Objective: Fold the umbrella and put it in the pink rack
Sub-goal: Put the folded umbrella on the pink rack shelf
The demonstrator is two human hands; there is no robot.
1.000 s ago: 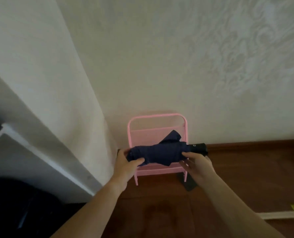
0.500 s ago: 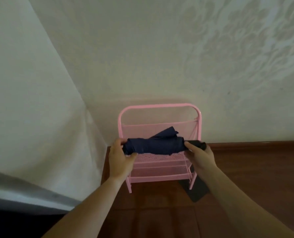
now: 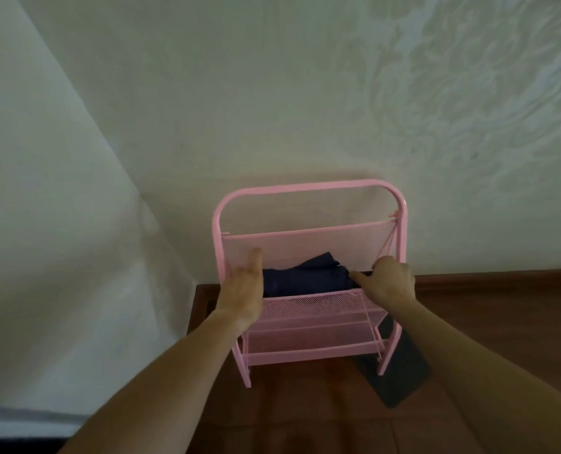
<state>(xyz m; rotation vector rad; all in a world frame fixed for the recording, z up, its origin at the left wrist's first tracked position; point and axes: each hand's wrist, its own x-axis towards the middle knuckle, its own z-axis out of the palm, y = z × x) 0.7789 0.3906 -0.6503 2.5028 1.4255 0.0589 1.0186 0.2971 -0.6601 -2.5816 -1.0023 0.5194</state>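
Floor: you face dark wooden boards (image 3: 488, 309) meeting a pale wall.
Rack: your pink rack (image 3: 308, 355) stands at the floor's far edge, against that wall.
Top shelf: a folded navy umbrella (image 3: 305, 280) lies here.
Right foot: a dark flat slab (image 3: 400, 378) lies underneath.

Matt navy cloth umbrella (image 3: 308, 278), glossy pink metal mesh rack (image 3: 308, 191), polished wood floor (image 3: 488, 309).

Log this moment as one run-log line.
stage: placing | umbrella: folded, lying in rack top shelf | left hand: open at its end | right hand: on handle end
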